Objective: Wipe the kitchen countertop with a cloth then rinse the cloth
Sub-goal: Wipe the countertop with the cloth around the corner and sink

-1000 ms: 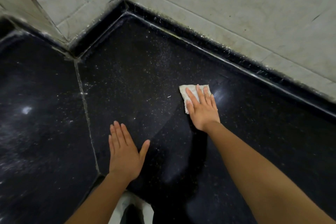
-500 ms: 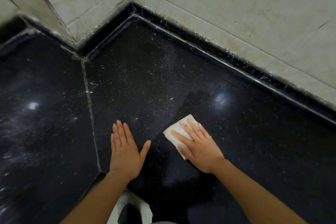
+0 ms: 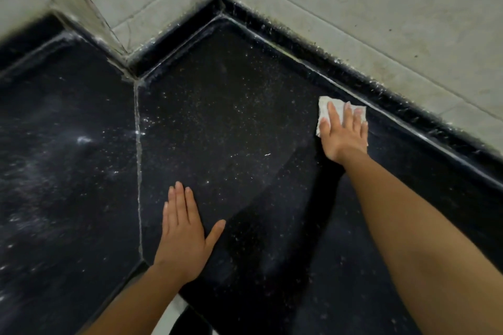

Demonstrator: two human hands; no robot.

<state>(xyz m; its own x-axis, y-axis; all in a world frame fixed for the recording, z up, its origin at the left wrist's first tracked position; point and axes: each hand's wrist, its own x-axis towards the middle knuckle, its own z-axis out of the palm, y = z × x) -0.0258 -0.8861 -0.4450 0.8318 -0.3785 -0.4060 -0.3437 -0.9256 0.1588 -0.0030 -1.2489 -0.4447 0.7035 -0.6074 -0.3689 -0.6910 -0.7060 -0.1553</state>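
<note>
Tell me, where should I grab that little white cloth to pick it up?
Pinch the far-left corner of the cloth, the part sticking out past the right hand that presses on it. The cloth lies flat on the countertop, so come down from above and from the left. The raised black edge probably crowds its right side.

— What is the person wearing?
— No clothing is in view on the arms: the left forearm (image 3: 130, 299) and right forearm (image 3: 413, 231) are bare from the left hand (image 3: 185, 236) and right hand (image 3: 344, 133) to the frame edge.
— Anything else?
— A white and dark patch (image 3: 170, 315) shows low between the arms. I cannot tell whether it is clothing.
</note>
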